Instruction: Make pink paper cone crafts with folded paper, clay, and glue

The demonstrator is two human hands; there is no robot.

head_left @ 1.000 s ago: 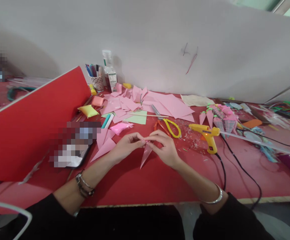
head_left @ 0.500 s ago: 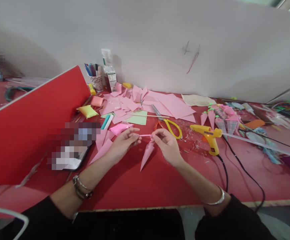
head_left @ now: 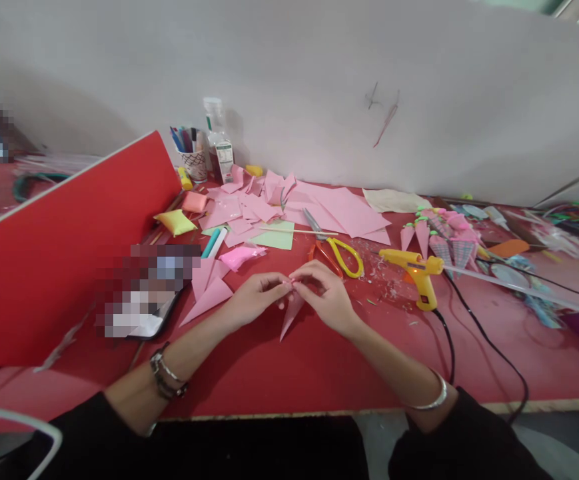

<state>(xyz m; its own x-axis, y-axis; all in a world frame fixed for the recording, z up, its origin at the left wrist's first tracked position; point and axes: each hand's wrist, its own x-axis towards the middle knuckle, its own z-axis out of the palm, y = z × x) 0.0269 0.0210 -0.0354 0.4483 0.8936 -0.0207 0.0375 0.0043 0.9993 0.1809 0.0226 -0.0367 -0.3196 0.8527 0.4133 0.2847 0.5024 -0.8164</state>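
Observation:
My left hand (head_left: 255, 297) and my right hand (head_left: 329, 295) meet fingertip to fingertip above the red table. Both pinch a small bit of a thin pink strand (head_left: 293, 281), mostly covered by the fingers. Just under them a pink paper cone (head_left: 290, 320) points toward me, its wide end hidden behind my hands. Whether the right fingers also touch the cone, I cannot tell. Beyond the left hand lies a bright pink packet (head_left: 239, 257). Scissors (head_left: 345, 258) with yellow and orange handles lie beyond the right hand.
A yellow glue gun (head_left: 419, 273) with a black cord stands to the right, near finished pink cones (head_left: 452, 243). Pink paper sheets (head_left: 349, 210) cover the back. At left are a phone (head_left: 166, 310), a red board (head_left: 84, 260), two markers (head_left: 214, 243) and a yellow packet (head_left: 175, 223).
My hands have come together, and the pink strand that was stretched between them is now gathered at the fingertips. The left hand moved right and nearer; the cone stays in about the same place.

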